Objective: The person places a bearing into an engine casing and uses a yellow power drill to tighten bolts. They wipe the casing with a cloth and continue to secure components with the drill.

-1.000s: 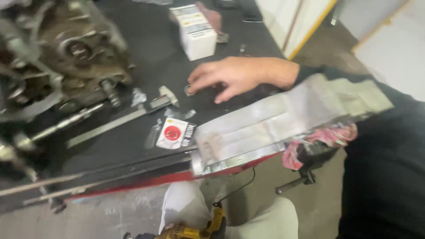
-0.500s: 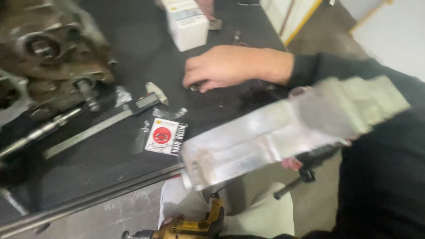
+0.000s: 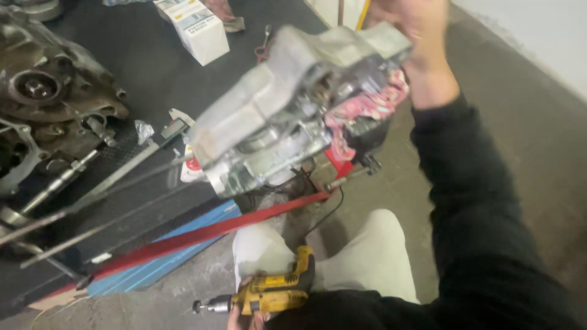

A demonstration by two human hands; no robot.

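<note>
My right hand (image 3: 420,33) is raised at the top of the view and grips the far end of a grey cast-metal engine part (image 3: 281,110). The part hangs tilted over the table's edge, blurred by motion. A pink patterned rag (image 3: 370,104) clings to it near my wrist. Low in the view, my left hand (image 3: 244,315) holds a yellow power drill (image 3: 275,292) by its grip, bit pointing left, beside my knees in light trousers.
A dirty engine case (image 3: 49,104) sits on the black mat (image 3: 153,67) at the left, with long metal rods (image 3: 92,201) and a caliper (image 3: 174,128) beside it. A white box (image 3: 199,27) and a small wrench (image 3: 264,40) lie farther back. The table has a red edge (image 3: 202,235).
My right hand left the mat and rose to the top of the view. The engine part swung up and turned with it. The drill stays low in my left hand.
</note>
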